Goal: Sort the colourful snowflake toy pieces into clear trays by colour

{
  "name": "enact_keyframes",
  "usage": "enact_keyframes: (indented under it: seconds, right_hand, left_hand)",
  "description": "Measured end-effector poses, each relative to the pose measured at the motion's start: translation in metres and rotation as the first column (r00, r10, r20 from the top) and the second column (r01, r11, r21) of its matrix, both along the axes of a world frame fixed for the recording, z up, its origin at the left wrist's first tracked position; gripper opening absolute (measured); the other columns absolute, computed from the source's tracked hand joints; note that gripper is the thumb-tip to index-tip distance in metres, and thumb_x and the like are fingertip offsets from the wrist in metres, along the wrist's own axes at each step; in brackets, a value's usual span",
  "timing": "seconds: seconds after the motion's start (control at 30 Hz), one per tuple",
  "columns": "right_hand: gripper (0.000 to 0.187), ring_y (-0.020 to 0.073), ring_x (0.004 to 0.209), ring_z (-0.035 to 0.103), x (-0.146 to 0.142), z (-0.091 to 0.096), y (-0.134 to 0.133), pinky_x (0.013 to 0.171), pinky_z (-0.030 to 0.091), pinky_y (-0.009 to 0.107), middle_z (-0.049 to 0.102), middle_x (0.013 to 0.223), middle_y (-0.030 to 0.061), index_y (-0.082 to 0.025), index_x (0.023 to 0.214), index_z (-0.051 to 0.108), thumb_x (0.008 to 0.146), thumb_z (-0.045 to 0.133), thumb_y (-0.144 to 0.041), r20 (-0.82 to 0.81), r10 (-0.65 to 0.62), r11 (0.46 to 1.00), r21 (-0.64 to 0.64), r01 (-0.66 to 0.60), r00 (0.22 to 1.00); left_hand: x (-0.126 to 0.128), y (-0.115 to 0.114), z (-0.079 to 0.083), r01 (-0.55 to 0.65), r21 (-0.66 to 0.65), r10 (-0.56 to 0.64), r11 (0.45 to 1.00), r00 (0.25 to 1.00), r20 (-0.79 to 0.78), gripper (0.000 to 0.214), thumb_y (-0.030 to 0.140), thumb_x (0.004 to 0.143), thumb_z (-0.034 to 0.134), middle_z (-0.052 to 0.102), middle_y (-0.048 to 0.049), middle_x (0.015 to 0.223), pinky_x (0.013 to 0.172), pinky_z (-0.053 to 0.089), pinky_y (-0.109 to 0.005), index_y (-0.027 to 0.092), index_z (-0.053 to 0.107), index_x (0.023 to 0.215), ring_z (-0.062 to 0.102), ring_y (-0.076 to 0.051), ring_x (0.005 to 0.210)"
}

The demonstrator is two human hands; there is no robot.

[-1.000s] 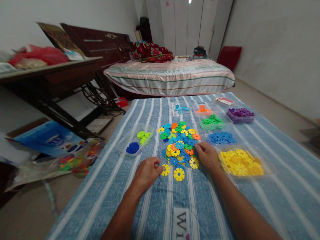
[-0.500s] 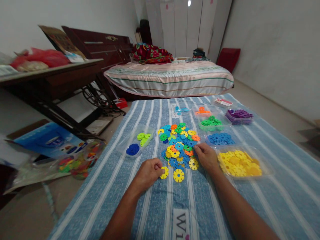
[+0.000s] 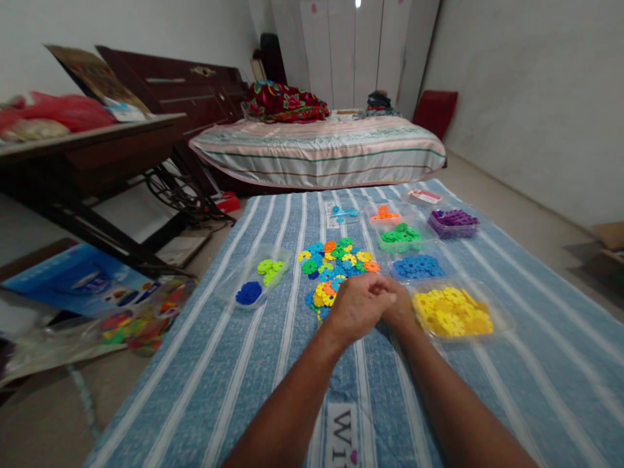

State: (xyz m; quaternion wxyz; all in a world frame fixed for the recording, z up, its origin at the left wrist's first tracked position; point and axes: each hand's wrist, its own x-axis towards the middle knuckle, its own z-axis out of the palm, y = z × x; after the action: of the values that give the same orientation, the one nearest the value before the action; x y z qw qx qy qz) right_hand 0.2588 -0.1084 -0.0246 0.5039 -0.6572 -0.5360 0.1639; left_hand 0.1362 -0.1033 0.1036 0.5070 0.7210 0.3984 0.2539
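A heap of small coloured plastic flower discs (image 3: 335, 265) lies on a blue striped cloth (image 3: 302, 364). My left hand (image 3: 358, 304) has come over the near side of the heap, fingers curled shut, touching my right hand (image 3: 400, 305), which is mostly hidden behind it. What either hand holds is hidden. Just right of my hands a clear tray of yellow discs (image 3: 451, 312) sits on the cloth.
More trays hold blue discs (image 3: 418, 266), green discs (image 3: 400, 235), purple discs (image 3: 454, 221) and orange discs (image 3: 384, 213). A tray with dark blue and lime discs (image 3: 256, 283) lies at left. Beyond are a bed (image 3: 316, 146) and a dark table (image 3: 88, 143); bags lie on the floor at left.
My left hand moved right from the loose yellow discs and now meets my right hand over the heap's near edge. The two loose yellow discs are no longer visible. The camera shifted slightly right.
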Motion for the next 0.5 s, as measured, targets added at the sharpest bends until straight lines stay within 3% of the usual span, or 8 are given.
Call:
enact_keyframes:
  seconds: [0.1, 0.23, 0.33, 0.5]
  right_hand:
    - [0.028, 0.0173, 0.07, 0.057, -0.002, 0.004, 0.003, 0.065, 0.041, 0.028, 0.064, 0.071, 0.0023, -0.02, 0.07, 0.068, 0.084, 0.05, -0.037, 0.013, -0.021, 1.0, -0.009, 0.021, 1.0]
    - [0.029, 0.0166, 0.071, 0.057, -0.003, 0.007, 0.007, 0.068, 0.041, 0.028, 0.063, 0.071, 0.0016, -0.021, 0.069, 0.067, 0.085, 0.048, -0.037, 0.031, -0.047, 0.999, 0.004, 0.047, 0.998]
    - [0.026, 0.0168, 0.072, 0.058, -0.002, 0.007, 0.01, 0.07, 0.042, 0.028, 0.064, 0.072, 0.0016, -0.021, 0.07, 0.068, 0.084, 0.05, -0.033, 0.029, -0.062, 0.998, 0.017, 0.061, 0.998]
    - [0.025, 0.0163, 0.076, 0.059, 0.0, 0.008, 0.015, 0.073, 0.043, 0.027, 0.065, 0.074, 0.0006, -0.022, 0.07, 0.068, 0.086, 0.05, -0.028, 0.081, -0.077, 0.997, 0.004, 0.077, 0.994]
  left_hand:
    - [-0.027, 0.005, -0.015, -0.057, 0.14, 0.094, 0.989, 0.958, -0.269, 0.012, 0.027, 0.073, 0.059, 0.063, 0.0005, 0.066, 0.06, 0.039, -0.023, 0.017, 0.066, 0.074, 0.056, -0.013, 0.065]
    - [-0.069, 0.003, -0.04, -0.021, 0.203, 0.138, 0.979, 0.801, -0.583, 0.012, 0.03, 0.074, 0.061, 0.062, 0.0001, 0.068, 0.06, 0.035, -0.025, 0.018, 0.063, 0.071, 0.056, -0.014, 0.066]
    - [-0.08, -0.003, -0.049, 0.024, 0.244, 0.144, 0.969, 0.751, -0.644, 0.017, 0.035, 0.075, 0.06, 0.063, -0.0008, 0.075, 0.062, 0.035, -0.026, 0.019, 0.061, 0.072, 0.057, -0.015, 0.07]
    - [-0.077, -0.001, -0.055, 0.102, 0.29, 0.133, 0.952, 0.715, -0.687, 0.021, 0.041, 0.075, 0.057, 0.063, -0.0023, 0.08, 0.064, 0.034, -0.027, 0.02, 0.06, 0.074, 0.057, -0.018, 0.075]
